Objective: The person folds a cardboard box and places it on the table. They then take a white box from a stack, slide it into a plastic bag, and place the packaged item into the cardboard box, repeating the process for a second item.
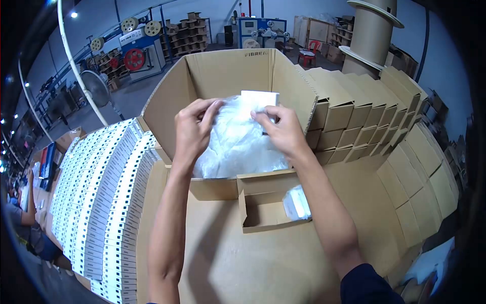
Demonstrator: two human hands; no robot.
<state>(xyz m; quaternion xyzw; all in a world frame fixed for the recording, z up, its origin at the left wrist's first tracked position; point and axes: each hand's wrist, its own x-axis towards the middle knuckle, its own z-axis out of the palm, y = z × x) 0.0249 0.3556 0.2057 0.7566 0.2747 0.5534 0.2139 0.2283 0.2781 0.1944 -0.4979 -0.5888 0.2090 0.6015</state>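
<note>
In the upper middle of the frame, the left hand (195,126) pinches a thin, clear plastic bag (230,134), likely light, limp and slippery. The right hand (281,127) grips a white box (259,101), probably stiff, best held by its edges. Both are above the large carton (169,101), whose near wall could snag plastic. A small open box (263,212) sits just below.

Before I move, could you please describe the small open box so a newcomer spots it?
Find the large open carton ahead. Just in front sits the small box. Unlike the stacked boxes at right, it shows a white wrapped item inside.
</note>
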